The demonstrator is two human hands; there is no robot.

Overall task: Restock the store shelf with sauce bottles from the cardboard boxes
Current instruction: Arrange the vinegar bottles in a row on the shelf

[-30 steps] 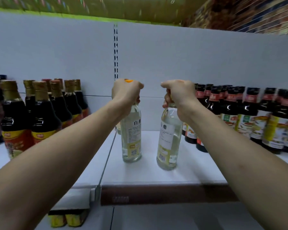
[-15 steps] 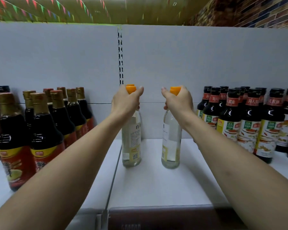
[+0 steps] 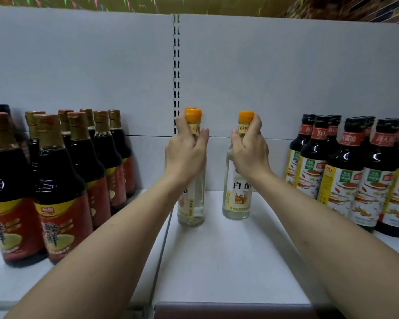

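Left sauce bottle (image 3: pixel 191 203), clear with an orange cap, is gripped at its neck by the left hand (image 3: pixel 186 153), fingers curled round it. The right sauce bottle (image 3: pixel 237 196), its twin, is held the same way by the right hand (image 3: pixel 249 155). Each bottle stands upright directly below its hand, base at the white shelf (image 3: pixel 228 261), apparently touching it. The left one sits just right of the slotted upright (image 3: pixel 176 72) in the back panel, the right one further right. A second orange cap (image 3: pixel 189 109) peeps out behind the left bottle. This looks like the placing step, and the next move is probably to let go without tipping either bottle. Gold-capped dark bottles (image 3: pixel 60 192) stand well left of the upright and black-capped dark bottles (image 3: pixel 346 180) well right.
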